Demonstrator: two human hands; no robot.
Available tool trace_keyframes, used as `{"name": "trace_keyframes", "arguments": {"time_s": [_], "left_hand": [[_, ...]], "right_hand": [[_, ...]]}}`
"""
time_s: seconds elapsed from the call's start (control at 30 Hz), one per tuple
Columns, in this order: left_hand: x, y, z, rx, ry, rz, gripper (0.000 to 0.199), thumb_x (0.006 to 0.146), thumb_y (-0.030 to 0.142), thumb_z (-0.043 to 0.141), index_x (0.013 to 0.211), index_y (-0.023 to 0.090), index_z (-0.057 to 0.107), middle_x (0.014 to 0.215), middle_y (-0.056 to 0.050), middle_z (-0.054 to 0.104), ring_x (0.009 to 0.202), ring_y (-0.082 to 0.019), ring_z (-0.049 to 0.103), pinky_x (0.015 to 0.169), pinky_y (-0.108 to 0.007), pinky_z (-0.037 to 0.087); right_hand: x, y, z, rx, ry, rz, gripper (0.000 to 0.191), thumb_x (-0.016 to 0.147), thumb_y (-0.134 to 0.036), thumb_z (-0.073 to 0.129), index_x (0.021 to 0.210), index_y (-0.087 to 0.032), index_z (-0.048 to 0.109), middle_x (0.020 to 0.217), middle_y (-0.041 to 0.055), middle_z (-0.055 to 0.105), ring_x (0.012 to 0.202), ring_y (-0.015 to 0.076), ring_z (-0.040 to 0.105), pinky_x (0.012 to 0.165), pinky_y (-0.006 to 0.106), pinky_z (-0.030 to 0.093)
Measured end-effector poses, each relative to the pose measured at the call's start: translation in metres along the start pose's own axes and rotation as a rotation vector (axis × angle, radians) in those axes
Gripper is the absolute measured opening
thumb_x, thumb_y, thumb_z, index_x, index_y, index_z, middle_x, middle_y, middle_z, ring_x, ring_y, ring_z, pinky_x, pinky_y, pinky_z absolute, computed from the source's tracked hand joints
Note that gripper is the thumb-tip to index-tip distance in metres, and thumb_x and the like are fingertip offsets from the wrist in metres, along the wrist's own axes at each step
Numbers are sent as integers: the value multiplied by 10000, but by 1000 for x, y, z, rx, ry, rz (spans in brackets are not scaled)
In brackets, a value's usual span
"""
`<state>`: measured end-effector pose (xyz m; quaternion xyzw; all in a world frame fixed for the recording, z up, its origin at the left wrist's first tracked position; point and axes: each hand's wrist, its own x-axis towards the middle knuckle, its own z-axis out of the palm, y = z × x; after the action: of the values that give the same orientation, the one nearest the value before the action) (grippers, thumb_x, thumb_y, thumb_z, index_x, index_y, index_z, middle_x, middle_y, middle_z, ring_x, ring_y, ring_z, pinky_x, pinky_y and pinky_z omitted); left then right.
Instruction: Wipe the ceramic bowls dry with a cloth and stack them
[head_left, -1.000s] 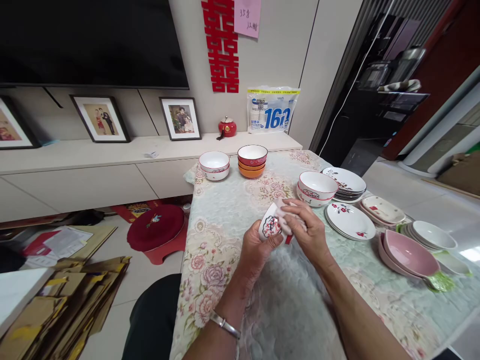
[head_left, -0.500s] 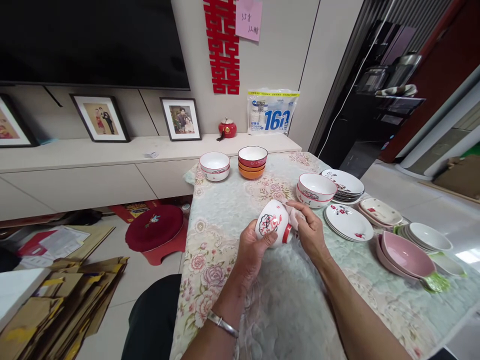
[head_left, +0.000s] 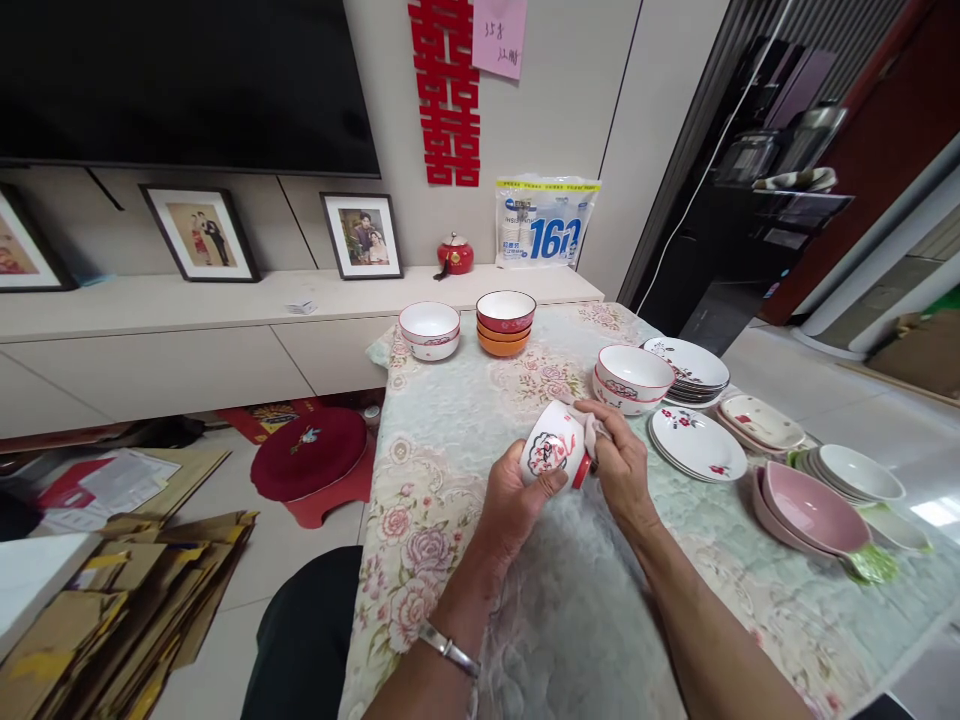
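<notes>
A white bowl (head_left: 553, 440) with a red and black printed pattern and a red foot is tipped on its side above the table. My left hand (head_left: 517, 495) grips it, the thumb lying across the printed wall. Pinched in my right hand (head_left: 619, 455) is a pale cloth (head_left: 590, 428), pressed against the bowl near its foot. Just beyond my right hand stand two nested white bowls (head_left: 634, 378) with red rims. A stack of flowered plates (head_left: 697, 443) lies to the right of that hand.
Farther back are a red and orange bowl stack (head_left: 505, 327) and white bowls (head_left: 430, 332). On the right are black-patterned plates (head_left: 686, 362), square dishes (head_left: 761, 424), pink leaf-shaped bowls (head_left: 814, 508) and small white bowls (head_left: 861, 473). A red stool (head_left: 311, 455) stands left of the table (head_left: 427, 430).
The bowl and my left hand have shifted slightly to the right, and the bowl has turned a little. My right hand stays with the cloth at the bowl's foot.
</notes>
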<state>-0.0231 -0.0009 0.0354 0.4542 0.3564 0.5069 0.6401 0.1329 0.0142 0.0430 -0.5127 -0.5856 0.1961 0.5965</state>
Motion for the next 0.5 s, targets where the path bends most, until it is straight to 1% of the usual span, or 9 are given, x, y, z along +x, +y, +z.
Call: {"name": "trace_keyframes", "arguments": {"time_s": [0.07,0.13,0.2,0.23,0.3,0.4,0.5], "left_hand": [[-1,3,-5,28,-39,-7,375,662,350,806,921,136,637,795,-27,677,682,-144,568,645,-247,442],[-1,7,-12,24,-73,-19,377,658,347,811,917,134,639,778,-23,666,667,-135,556,631,-239,429],[-1,11,-19,-4,-113,-50,375,644,362,819,882,139,634,741,-8,651,627,-122,534,599,-231,408],[-1,13,-21,-11,-118,-62,370,652,386,812,862,139,633,713,-1,639,604,-115,519,582,-227,394],[-2,15,-25,-6,-86,-62,363,693,462,768,758,138,615,629,13,593,554,-101,474,544,-220,359],[-1,15,-25,23,23,-40,489,763,601,639,600,150,547,533,15,521,509,-103,435,512,-231,338],[0,15,-23,47,152,-36,565,767,692,555,560,166,535,486,10,486,489,-124,434,490,-249,339]], "right_hand": [[4,8,-1,141,-10,189,407,702,-197,471,1049,-196,682,1055,60,691,916,235,619,795,368,494],[6,14,0,320,-35,368,395,699,-231,510,1057,-187,673,950,49,714,738,201,617,634,311,486],[7,15,4,449,-64,470,357,713,-289,575,1040,-183,672,879,45,720,661,186,601,562,283,463],[6,14,6,487,-78,493,338,714,-324,612,1014,-181,676,858,47,719,658,187,601,555,280,462],[4,12,10,530,-104,505,309,707,-381,671,939,-177,681,824,50,712,667,193,605,562,282,468],[-1,12,15,558,-123,510,252,709,-420,698,779,-183,651,709,20,664,597,165,562,534,267,432],[-6,17,18,497,-133,491,287,738,-457,670,665,-193,583,570,-30,544,495,120,442,463,246,331]]}}
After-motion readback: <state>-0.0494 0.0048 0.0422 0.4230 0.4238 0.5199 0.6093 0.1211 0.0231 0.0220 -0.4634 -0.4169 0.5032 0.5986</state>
